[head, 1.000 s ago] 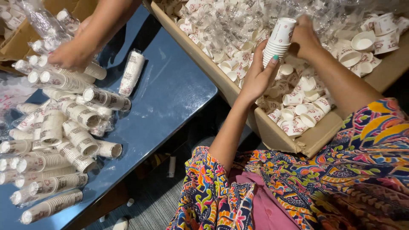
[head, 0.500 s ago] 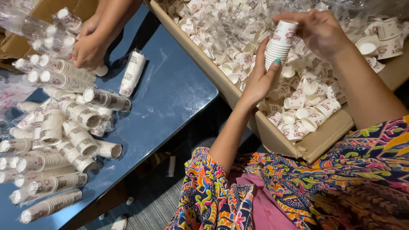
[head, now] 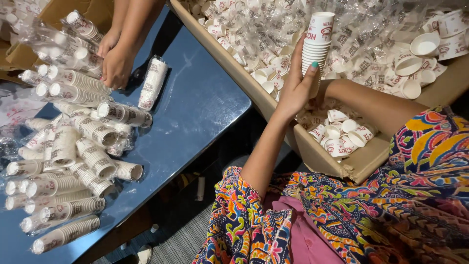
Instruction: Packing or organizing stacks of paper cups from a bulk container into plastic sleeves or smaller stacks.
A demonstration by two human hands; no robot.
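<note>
A blue table (head: pixel 195 112) with a smooth, slightly shiny top ran from the lower left toward the upper middle, its near corner jutting out over a dark gap. Below that gap a strip of grey ribbed floor (head: pixel 183 242) showed, with a few small white bits lying on it. A big cardboard box (head: pixel 312 151) stood just right of the table, its near wall tan and a little crushed at the corner, and it was filled with loose white paper cups (head: pixel 342 132) and crumpled clear wrap (head: pixel 361 44). The left hand (head: pixel 295 88) was closed around the lower part of a stack (head: pixel 315 41) of nested cups, thumb on its right side, and held it upright above the box. The right hand was hidden behind that stack and the left hand, with only its forearm (head: pixel 376 105) showing across the box, so I could not tell its grip. On the left part of the table lay many wrapped sleeves (head: pixel 80 142) of cups in a loose heap, most on their sides. Another person's hands (head: pixel 115 58) rested at the far end of that heap, just beside one sleeve lying apart from it. Brown cardboard (head: pixel 63 12) showed behind them.
</note>
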